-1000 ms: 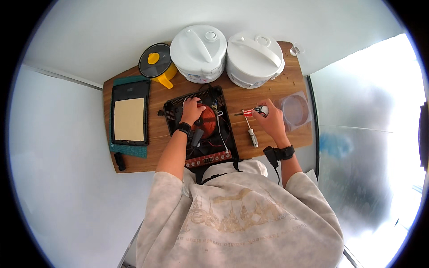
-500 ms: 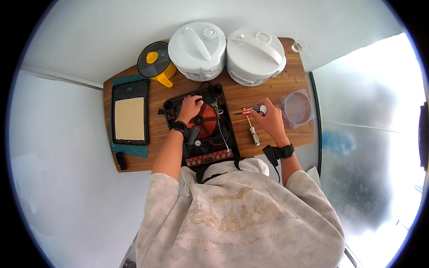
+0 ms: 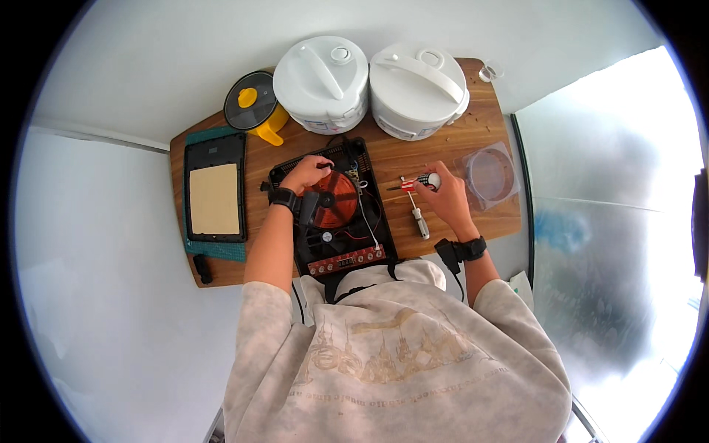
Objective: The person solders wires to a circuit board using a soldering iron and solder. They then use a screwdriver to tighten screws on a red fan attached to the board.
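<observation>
An opened induction cooker base lies before me, with a round copper coil, wiring and a red control board inside. My left hand is at the coil's upper-left edge, fingers bent over its black rim; exactly what they grip is partly hidden. To the right of the base, my right hand is closed round a screwdriver with a red, white and black handle, its dark tip pointing left. Just below, a second screwdriver with a grey handle lies on the table, its shaft toward that hand.
Two white lidded cookers stand at the back, beside a yellow jug with a dark lid. At left, a black panel with a beige sheet lies on a green mat. A clear plastic box sits at right on the wooden table.
My left hand has shifted slightly left along the coil, uncovering more of it. My right hand and the screwdriver stay nearly in place.
</observation>
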### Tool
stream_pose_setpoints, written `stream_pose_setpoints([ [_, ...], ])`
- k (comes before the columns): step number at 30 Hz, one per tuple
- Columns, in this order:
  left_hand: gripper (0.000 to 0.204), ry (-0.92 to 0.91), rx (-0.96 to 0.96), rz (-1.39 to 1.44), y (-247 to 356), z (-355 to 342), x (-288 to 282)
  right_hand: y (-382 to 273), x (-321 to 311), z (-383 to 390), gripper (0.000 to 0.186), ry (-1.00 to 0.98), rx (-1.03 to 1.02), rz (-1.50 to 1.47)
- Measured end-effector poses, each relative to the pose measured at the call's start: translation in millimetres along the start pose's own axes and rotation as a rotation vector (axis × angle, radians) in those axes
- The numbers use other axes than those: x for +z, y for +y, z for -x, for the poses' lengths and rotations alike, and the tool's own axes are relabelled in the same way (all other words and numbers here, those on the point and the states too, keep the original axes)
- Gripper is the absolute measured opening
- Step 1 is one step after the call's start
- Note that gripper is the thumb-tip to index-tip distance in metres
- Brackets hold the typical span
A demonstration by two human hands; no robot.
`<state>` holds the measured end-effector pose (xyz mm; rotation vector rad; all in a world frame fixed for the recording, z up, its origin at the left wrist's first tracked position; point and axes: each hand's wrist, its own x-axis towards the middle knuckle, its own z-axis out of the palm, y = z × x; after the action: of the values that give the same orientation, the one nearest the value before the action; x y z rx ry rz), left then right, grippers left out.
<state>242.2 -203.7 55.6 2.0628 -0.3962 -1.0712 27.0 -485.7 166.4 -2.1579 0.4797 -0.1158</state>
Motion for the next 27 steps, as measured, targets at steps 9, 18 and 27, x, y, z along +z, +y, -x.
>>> stream_pose_setpoints([
  [9,0.028,0.031,-0.058,0.240,0,2,2,0,0,0,0.034,-0.015,0.013,0.002],
  [18,0.017,0.039,0.152,0.032,3,9,3,2,0,1,0.033,-0.021,0.031,0.001],
  [27,0.012,0.232,0.209,-0.172,-1,10,12,7,-6,5,0.032,0.012,0.048,-0.001],
])
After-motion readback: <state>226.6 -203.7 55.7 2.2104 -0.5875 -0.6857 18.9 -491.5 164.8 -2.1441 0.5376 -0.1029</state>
